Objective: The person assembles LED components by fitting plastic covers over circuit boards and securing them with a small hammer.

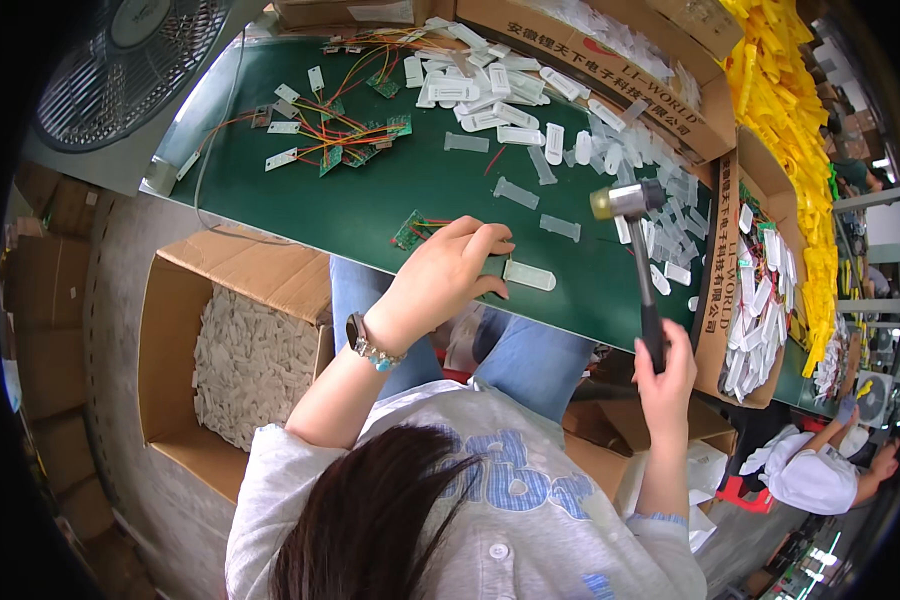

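Note:
A two-faced mallet with a yellowish face and a dark face is gripped by its black handle in my right hand, its head raised toward the far side of the bench. On the green bench, my left hand curves around the near end of a slim white plastic case. Thumb and fingertips stand apart on either side of that end, seemingly not touching it. Just behind my left hand lies a small green circuit board with red and yellow wires, partly hidden by the hand.
White case pieces and clear plastic sleeves lie heaped on the bench. Wired circuit boards sit at far left. Cardboard boxes line the right edge. A fan stands left; a filled carton sits below. Another person works at right.

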Demonstrator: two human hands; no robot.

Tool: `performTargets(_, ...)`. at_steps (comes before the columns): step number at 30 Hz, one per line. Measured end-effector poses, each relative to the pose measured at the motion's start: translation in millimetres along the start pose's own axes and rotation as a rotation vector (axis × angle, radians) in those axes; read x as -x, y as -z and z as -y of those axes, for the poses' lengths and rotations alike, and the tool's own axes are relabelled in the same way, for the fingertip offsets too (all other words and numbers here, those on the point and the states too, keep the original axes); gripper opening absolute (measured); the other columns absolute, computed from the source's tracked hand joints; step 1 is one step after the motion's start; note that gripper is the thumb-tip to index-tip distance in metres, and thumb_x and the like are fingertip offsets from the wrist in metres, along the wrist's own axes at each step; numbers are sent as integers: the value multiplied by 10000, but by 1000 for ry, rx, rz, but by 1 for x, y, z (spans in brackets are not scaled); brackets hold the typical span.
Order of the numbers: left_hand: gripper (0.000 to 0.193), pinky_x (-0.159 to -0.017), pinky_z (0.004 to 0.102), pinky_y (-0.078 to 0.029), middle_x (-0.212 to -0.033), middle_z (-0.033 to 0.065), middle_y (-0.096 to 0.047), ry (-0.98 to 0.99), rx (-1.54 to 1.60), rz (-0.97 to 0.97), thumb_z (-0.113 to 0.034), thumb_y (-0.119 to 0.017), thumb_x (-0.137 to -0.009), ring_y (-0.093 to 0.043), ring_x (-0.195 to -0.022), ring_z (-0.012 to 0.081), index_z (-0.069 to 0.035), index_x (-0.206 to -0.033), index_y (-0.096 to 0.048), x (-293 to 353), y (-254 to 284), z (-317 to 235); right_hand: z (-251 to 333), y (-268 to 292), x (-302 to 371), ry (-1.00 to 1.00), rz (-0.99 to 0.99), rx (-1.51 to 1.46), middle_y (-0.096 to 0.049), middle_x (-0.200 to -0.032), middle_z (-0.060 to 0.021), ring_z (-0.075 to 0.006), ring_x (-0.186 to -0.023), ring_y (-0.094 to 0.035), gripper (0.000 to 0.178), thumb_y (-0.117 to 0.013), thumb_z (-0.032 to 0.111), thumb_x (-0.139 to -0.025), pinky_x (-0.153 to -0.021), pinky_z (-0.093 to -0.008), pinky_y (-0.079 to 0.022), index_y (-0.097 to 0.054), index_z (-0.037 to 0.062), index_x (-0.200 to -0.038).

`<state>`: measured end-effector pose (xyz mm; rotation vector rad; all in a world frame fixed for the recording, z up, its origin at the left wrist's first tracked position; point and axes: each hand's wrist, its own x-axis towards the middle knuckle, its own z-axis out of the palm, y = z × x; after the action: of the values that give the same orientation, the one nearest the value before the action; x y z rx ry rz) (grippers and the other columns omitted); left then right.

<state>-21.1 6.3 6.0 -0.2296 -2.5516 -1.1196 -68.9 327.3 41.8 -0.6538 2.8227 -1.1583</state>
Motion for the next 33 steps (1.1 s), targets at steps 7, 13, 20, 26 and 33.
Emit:
performTargets(7, 523, -850, 398, -532, -1092, 85, -713, -46, -16, -29, -159, -828, -706, -634, -1010, 314, -14, -1131, -558, 5, -2, 5, 10, -32, -64, 373, -107, 646, -616, -1183, -110, -310, -1141, -559, 442, -740, 137, -796, -949, -433, -475, -619, 32, -1209)
performTargets(13, 390, -866, 416, -523, -1061, 132, -695, -90, 0, -222, -63, -783, -756, -635, -1018, 324, -23, -1106, -618, 7, -4, 2, 46, -104, -79, 871, -46, 288, -678, -1035, -49, -211, -948, -642, 316, -663, 118, -805, -813, -345, -526, -689, 84, -1118)
performTargets(20, 331, -863, 368, -490, -1100, 143, -648, -33, 44, -576, 98, -586, -855, -596, -992, 288, -16, -1163, -546, 22, -12, 14, 104, -16, -142, 763, -314, 367, -670, -948, -78, -265, -904, -637, 253, -660, 98, -849, -783, -377, -536, -686, 93, -1100)
performTargets(26, 341, -829, 386, -502, -1053, 144, -643, 22, -13, -549, 122, -610, -822, -605, -942, 302, -12, -1134, -579, 12, -14, 10, 61, 144, -182, 315, -716, 749, -696, -949, -167, -343, -863, -667, 223, -605, 160, -952, -791, -435, -523, -728, 92, -1125)
performTargets(33, 309, -833, 410, -510, -1012, 133, -646, -3, -101, -476, 97, -627, -815, -618, -968, 328, -5, -1104, -588, 9, -15, 9, -2, 125, -139, 86, -412, 951, -692, -1035, -175, -357, -986, -646, 224, -638, 188, -925, -857, -446, -509, -720, 34, -1065)
